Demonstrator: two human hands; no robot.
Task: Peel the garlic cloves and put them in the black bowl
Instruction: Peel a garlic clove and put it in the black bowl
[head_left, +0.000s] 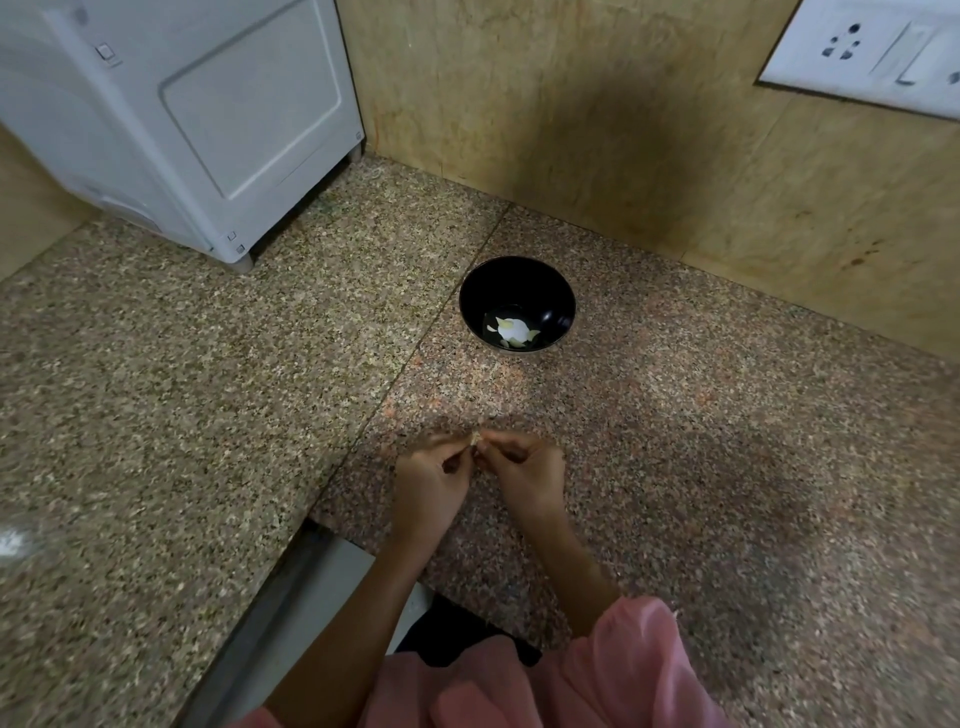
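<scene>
1. White appliance (171, 114) at 10 o'clock, standing on the speckled granite counter (156, 415), back against the corner. Its feet sit on the stone; one panel faces us.
2. Counter seam runs diagonally from the wall down toward 7 o'clock, passing just left of the bowl.
3. Left hand (428, 486) at 6 o'clock, low over the counter. Fingers curled in, thumb and fingertips pinching a small pale garlic clove (475, 439) at the top of the hand.
4. Clove sits right between the two hands, held off the counter as far as I can tell. Too small and blurred to say how much skin is on it.
5. Right hand (524, 475) just beside the left, knuckles touching or nearly so. Fingers curled too, tips pinching at the same clove from the right side.
6. Black bowl (517, 270) at 12 o'clock from the hands, well apart from them, upright on the counter near the wall. Pale pieces (511, 330) lie on its bottom: peeled cloves or skins, cannot tell which.
7. Tan tiled wall (649, 130) behind the bowl, darker stain above it.
8. White socket plate (872, 47) at 2 o'clock on the wall.
9. Pink sleeve (623, 670) on the right arm at 5 o'clock.
</scene>
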